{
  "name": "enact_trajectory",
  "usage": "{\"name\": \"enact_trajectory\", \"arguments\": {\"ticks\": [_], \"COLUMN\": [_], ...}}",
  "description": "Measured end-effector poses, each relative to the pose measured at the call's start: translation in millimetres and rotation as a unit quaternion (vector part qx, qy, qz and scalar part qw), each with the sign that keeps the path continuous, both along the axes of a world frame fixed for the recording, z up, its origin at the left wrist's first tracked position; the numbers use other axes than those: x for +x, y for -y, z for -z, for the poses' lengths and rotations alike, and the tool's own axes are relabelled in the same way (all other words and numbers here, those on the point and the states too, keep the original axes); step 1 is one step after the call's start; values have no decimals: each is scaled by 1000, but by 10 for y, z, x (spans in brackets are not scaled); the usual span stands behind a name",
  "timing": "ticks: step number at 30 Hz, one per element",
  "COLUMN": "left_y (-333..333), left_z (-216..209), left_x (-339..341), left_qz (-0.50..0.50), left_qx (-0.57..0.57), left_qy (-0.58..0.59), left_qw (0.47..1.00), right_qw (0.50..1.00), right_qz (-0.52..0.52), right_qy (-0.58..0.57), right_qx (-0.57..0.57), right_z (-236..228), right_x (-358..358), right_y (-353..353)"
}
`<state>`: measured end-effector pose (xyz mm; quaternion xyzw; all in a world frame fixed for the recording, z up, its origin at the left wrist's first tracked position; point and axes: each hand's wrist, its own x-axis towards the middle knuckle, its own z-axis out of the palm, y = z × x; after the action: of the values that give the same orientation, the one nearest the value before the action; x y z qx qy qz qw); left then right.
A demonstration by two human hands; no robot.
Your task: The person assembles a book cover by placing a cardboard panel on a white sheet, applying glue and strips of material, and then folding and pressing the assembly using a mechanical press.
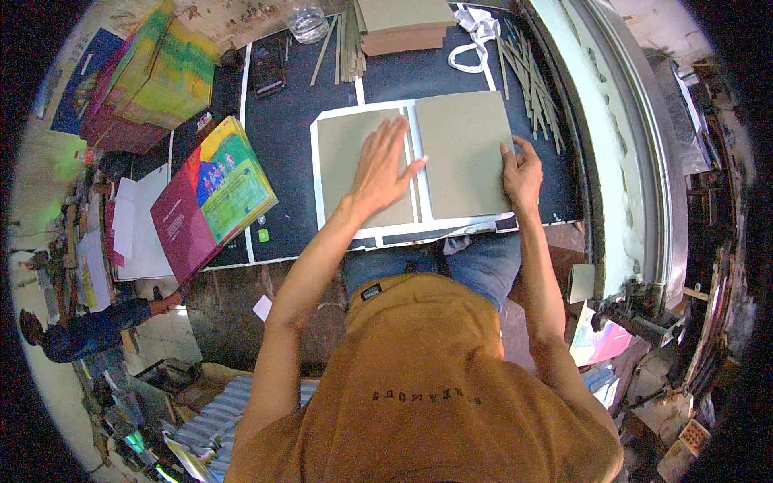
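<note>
Grey boards [467, 161], side by side on a white sheet [424, 193] at the near edge of a dark table [291, 153], with open left hand [382, 167] spread over one and half-curled right hand [524, 173] at the other's outer edge, grip unclear. Farther left, brightly printed books [229, 189].

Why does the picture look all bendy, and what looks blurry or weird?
In the head view, the pale bar curves and the corners go black; the other person near the left rim looks tipped sideways; also in the head view, grain speckles the brown shirt, while the grey-brown boards look fairly clear.
</note>
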<state>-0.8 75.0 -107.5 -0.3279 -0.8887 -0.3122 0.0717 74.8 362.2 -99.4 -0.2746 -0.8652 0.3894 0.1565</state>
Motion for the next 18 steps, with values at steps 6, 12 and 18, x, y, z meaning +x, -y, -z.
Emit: {"name": "enact_trajectory", "arguments": {"ticks": [6,12,18], "left_y": [24,2,-13], "left_z": [197,223,227], "left_x": [200,217,222], "left_qz": [35,36,32], "left_qx": [-100,-118,-117], "left_qy": [-4,-6,-10], "left_qw": [994,992,993], "right_qw": [996,998,994], "right_qz": [-1,12,6], "right_qy": [80,59,43], "right_qx": [27,36,96], "right_z": [-58,110,177], "right_x": [-9,19,-2], "right_y": [184,136,102]}}
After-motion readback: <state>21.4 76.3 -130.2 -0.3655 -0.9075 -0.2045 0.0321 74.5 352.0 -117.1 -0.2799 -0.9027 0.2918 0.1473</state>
